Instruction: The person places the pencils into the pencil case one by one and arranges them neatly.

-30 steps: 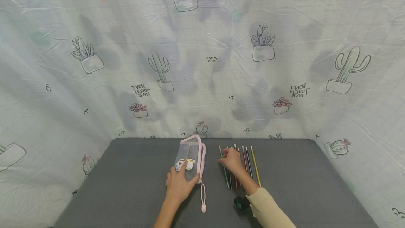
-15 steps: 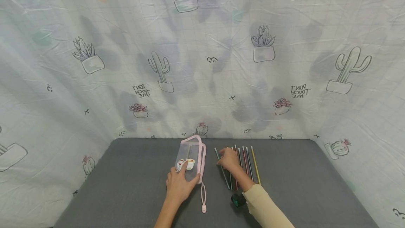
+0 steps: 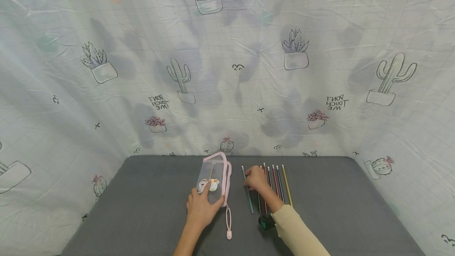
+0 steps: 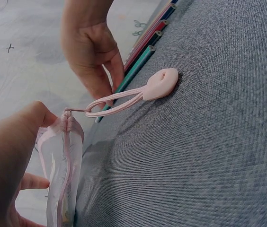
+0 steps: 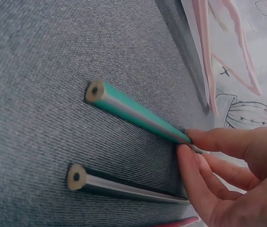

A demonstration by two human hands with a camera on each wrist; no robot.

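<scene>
My left hand (image 3: 200,208) holds the near end of a clear pencil case (image 3: 216,196) with pink edging, cartoon stickers and a pencil inside. Its thumb lies by the zip edge while the other fingers spread over the case. From the zip hangs a pink cord pull (image 4: 162,84). To the right, my right hand (image 3: 257,179) pinches a green pencil (image 5: 138,113) between thumb and fingertips, partway along it. The pencil's flat unsharpened end points toward me, close over the cloth. Beside it lies a black pencil (image 5: 124,185).
Several more pencils lie side by side under and right of my right forearm, a yellow pencil (image 3: 287,185) outermost. A dark object with a green patch (image 3: 266,222) shows by the right cuff. Grey cloth (image 3: 153,200) covers the table, and a cactus-print curtain (image 3: 227,90) hangs behind.
The green pencil's far end has swung left, then its near end has shifted left too, away from the row. My right hand has moved slightly left; my left hand stays put.
</scene>
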